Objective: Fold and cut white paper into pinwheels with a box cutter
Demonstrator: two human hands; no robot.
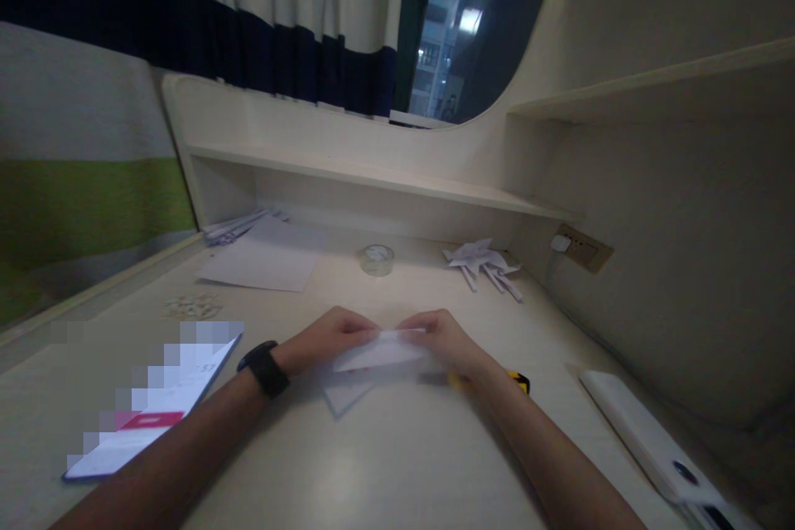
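Observation:
Between my two hands is a piece of white paper (388, 350), pinched along its far edge and held just over the desk. My left hand (335, 337), with a black watch on the wrist, grips the paper's left part between thumb and fingers. On the right side, my right hand (444, 337) pinches the same edge. A small white paper piece (343, 397) lies on the desk below and left of the held sheet. Partly hidden under my right wrist is a yellow and black tool (518, 382), whose kind I cannot make out.
A roll of clear tape (377, 260) stands at the back. Left of it lie white sheets (267, 252) and rolled papers; to the right, folded paper shapes (478, 258). A tablet-like screen (155, 406) is at left, small pale bits (192, 306) behind it, a white device (639, 431) at right.

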